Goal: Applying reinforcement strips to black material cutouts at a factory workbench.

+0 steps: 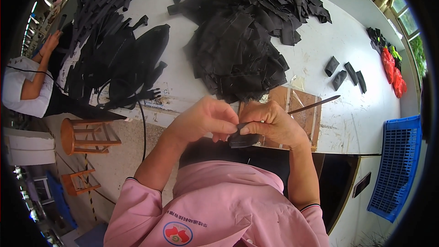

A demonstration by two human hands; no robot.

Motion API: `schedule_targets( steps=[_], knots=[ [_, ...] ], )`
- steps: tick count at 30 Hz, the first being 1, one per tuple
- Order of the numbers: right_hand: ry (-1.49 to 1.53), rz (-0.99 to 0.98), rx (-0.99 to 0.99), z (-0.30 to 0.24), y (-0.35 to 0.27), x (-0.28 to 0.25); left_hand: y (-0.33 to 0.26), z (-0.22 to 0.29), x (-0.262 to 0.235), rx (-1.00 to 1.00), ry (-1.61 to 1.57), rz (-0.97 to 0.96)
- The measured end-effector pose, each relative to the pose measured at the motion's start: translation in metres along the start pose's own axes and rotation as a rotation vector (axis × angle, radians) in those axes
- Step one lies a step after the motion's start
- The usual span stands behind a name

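Between my two hands, close to the table's front edge, is a small piece of black fabric (242, 141) that looks folded or tube-shaped. My left hand (206, 120) pinches its upper left end between thumb and fingers. With the thumb laid across the top, my right hand (273, 125) grips its other side. A brown cardboard sheet (280, 96) lies under and beyond my right hand. Over that sheet a thin dark pointed strip (315, 104) sticks out to the right. Just beyond my hands rises a large heap of flat black fabric pieces (238, 55).
Several black fabric tubes (339, 79) lie to the right on the white table (361, 123). Black straps and pouches (123, 57) cover its left part. A blue crate (395, 167) stands at the right. Wooden stools (68, 137) and a co-worker (32, 84) are at the left.
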State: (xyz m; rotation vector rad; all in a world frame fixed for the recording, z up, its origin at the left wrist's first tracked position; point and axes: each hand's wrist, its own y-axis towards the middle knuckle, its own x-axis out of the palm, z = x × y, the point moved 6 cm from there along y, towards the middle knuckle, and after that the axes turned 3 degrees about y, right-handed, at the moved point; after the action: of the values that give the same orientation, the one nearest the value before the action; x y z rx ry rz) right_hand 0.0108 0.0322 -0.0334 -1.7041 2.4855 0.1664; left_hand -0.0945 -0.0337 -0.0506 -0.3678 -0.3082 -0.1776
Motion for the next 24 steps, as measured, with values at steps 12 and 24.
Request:
schedule_targets(
  steps=[12, 24],
  knots=[
    [-0.233, 0.629, -0.014, -0.026, -0.019, 0.009, 0.002, -0.010, 0.003, 0.350, -0.110, 0.381],
    [-0.248, 0.785, 0.043, 0.016, -0.029, -0.004, 0.019, -0.017, 0.010, 0.339, -0.256, 0.393]
  ],
)
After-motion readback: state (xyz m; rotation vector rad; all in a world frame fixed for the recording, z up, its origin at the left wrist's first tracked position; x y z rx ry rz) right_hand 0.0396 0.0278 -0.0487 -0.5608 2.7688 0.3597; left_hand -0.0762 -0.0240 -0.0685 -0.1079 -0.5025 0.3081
